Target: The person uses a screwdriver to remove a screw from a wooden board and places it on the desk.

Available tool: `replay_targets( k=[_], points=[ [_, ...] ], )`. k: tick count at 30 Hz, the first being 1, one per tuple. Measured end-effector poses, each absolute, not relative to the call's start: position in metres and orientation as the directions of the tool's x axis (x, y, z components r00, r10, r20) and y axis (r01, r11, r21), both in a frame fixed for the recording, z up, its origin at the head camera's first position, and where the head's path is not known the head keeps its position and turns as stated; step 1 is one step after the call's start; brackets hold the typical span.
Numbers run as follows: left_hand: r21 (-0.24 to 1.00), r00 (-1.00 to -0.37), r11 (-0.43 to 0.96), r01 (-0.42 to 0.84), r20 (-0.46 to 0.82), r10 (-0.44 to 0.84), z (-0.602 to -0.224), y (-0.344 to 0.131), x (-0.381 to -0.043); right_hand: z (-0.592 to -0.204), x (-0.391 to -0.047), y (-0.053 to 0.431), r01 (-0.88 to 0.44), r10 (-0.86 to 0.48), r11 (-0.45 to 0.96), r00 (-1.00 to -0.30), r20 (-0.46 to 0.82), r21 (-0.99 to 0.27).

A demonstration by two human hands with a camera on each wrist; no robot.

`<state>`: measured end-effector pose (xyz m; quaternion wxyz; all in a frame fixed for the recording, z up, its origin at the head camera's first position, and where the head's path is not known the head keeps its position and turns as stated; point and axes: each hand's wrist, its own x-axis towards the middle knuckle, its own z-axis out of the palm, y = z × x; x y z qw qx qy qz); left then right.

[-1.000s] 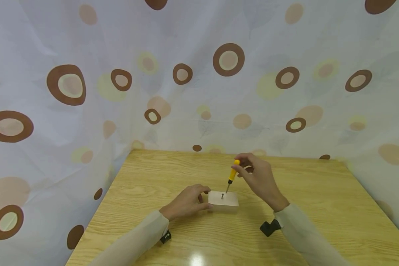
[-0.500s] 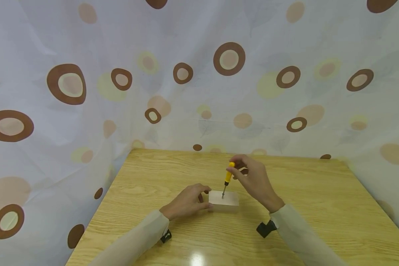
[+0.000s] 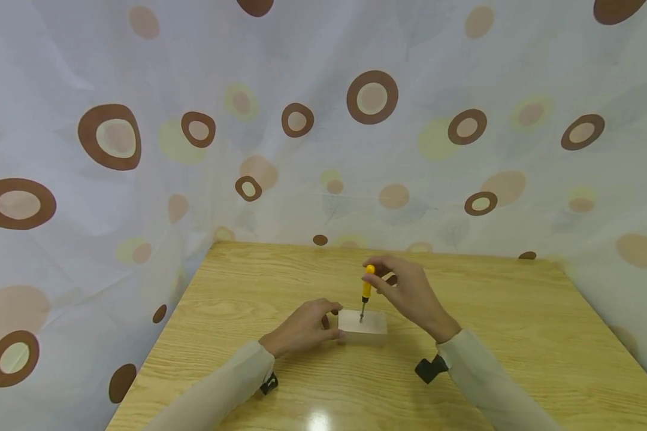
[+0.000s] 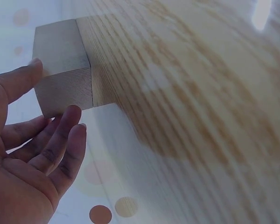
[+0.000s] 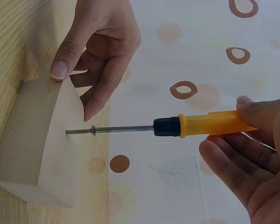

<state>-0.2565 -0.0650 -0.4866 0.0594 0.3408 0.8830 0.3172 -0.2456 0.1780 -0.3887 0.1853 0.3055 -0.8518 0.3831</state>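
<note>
A pale wooden block (image 3: 374,324) lies on the table, with a threaded screw (image 5: 79,131) standing upright in its top face. My left hand (image 3: 305,326) grips the block's left end, thumb on the near side and fingers at the far side; the left wrist view shows the thumb and fingertips at the block's end (image 4: 65,88). My right hand (image 3: 410,293) pinches the yellow handle of a screwdriver (image 3: 366,290) between thumb and fingers. In the right wrist view the steel shaft (image 5: 126,129) lines up with the screw, its tip right at the screw head.
The wood-grain table (image 3: 237,287) spreads out around the block. A white curtain with brown and beige circles (image 3: 323,143) hangs along the back and both sides. A dark wrist device (image 3: 430,369) sits under the right sleeve.
My right hand has shifted left and slightly down, bringing the screwdriver from beside the screw onto its head and more upright. The left hand and block stay in place.
</note>
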Motion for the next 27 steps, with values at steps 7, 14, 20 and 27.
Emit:
replay_targets(
  k=[7,14,20,27],
  points=[
    [0.590,-0.763,0.579,0.564,0.104,0.638,-0.4864,-0.0644,-0.2560,-0.3883,-0.2463,0.1743,-0.634,-0.385,0.510,-0.772,0.505,-0.581],
    [0.537,-0.750,0.590,0.602,0.129,0.648,-0.4855,-0.0626,-0.2566,-0.3869,-0.2460,0.1749,-0.630,-0.385,0.514,-0.776,0.499,-0.583],
    [0.452,-0.774,0.659,0.601,0.126,0.620,-0.4798,-0.0557,-0.2533,-0.3836,-0.2485,0.1786,-0.668,-0.482,0.415,-0.738,0.473,-0.618],
    [0.476,-0.788,0.662,0.578,0.117,0.604,-0.4823,-0.0563,-0.2551,-0.3899,-0.2527,0.1836,-0.559,-0.396,0.468,-0.825,0.403,-0.684]
  ],
)
